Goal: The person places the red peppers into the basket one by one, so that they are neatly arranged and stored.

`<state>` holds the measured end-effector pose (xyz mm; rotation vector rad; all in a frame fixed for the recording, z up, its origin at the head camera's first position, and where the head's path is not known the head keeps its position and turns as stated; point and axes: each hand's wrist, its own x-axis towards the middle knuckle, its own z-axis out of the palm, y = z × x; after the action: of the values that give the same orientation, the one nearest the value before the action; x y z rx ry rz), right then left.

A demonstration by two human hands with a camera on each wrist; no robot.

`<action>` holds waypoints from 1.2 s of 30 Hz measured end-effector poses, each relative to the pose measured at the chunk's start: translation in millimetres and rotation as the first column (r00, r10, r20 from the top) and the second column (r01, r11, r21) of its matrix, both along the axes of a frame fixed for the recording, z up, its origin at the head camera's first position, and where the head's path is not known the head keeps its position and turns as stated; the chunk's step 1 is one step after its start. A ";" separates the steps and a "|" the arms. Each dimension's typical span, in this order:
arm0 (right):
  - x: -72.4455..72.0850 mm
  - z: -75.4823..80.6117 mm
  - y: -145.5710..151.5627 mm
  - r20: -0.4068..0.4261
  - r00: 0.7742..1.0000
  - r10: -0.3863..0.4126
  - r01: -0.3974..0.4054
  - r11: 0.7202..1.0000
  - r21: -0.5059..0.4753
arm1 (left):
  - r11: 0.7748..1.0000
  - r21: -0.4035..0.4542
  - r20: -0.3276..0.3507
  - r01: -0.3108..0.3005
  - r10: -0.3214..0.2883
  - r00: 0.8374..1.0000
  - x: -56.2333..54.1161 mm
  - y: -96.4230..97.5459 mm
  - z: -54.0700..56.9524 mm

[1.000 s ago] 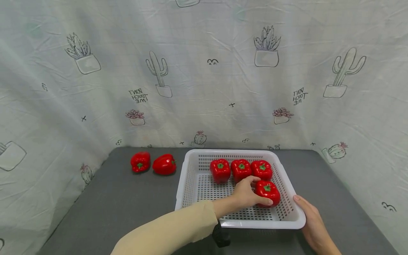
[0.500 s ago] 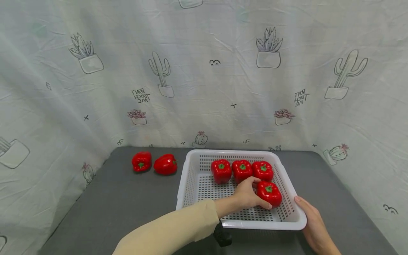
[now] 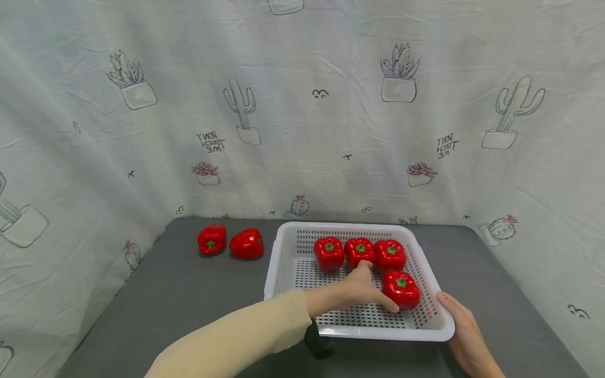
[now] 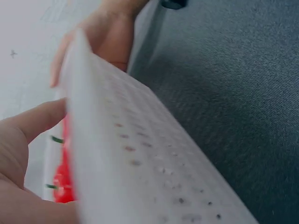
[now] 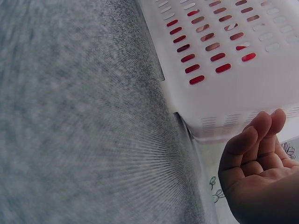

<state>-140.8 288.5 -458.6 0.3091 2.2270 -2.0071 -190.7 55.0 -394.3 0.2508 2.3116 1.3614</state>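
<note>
In the head view a white perforated plastic basket (image 3: 345,332) holds several red bell peppers. My left hand (image 3: 361,287) reaches into it with thumb and fingers spread apart. Its thumb tip lies beside the front-right pepper (image 3: 400,290), and a fingertip overlaps the middle pepper (image 3: 358,250) of the back row. At the basket's front-right corner, my right hand (image 3: 465,331) holds the rim and side wall. The right wrist view has curled fingers (image 5: 243,142) against the wall. The left wrist view shows the spread left hand (image 4: 18,154) beside the blurred basket wall (image 4: 112,140).
Two more red bell peppers, one upright (image 3: 211,240) and one on its side (image 3: 247,243), lie on the grey table (image 3: 189,304) left of the basket. A pale curtain with cactus drawings (image 3: 302,121) encloses the table's back and sides.
My left hand has let go of the front-right pepper and shifted slightly left, its fingers parting. That pepper stays in the basket. The right hand keeps its place on the basket.
</note>
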 end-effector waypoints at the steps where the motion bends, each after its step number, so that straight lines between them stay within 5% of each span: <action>1: -0.1 -0.2 -0.3 0.005 1.000 0.000 0.000 1.000 0.001 | 1.000 -0.006 -0.002 0.010 -0.010 1.000 0.6 -3.6 2.9; 10: 0.3 0.2 -0.4 -0.002 1.000 0.002 -0.002 1.000 0.004 | 0.999 0.047 -0.063 0.026 -0.023 0.998 3.8 -37.0 22.1; 25: 0.7 -1.7 -0.6 -0.020 1.000 0.000 0.000 1.000 -0.004 | 0.987 0.151 -0.103 0.046 -0.031 0.994 5.0 -76.0 30.6; 31: 1.2 -2.9 0.1 -0.041 0.999 -0.001 0.000 1.000 -0.021 | 0.981 0.179 -0.179 0.074 -0.041 0.983 10.7 -89.3 33.2; 36: 1.3 -2.6 -0.5 -0.033 0.999 -0.005 0.005 1.000 -0.010 | 0.979 0.184 -0.289 0.090 -0.034 0.957 16.2 -104.8 39.8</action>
<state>-139.5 288.0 -461.2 0.2824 2.2369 -2.0401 -174.6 -49.8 -354.5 0.6139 2.3711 1.6125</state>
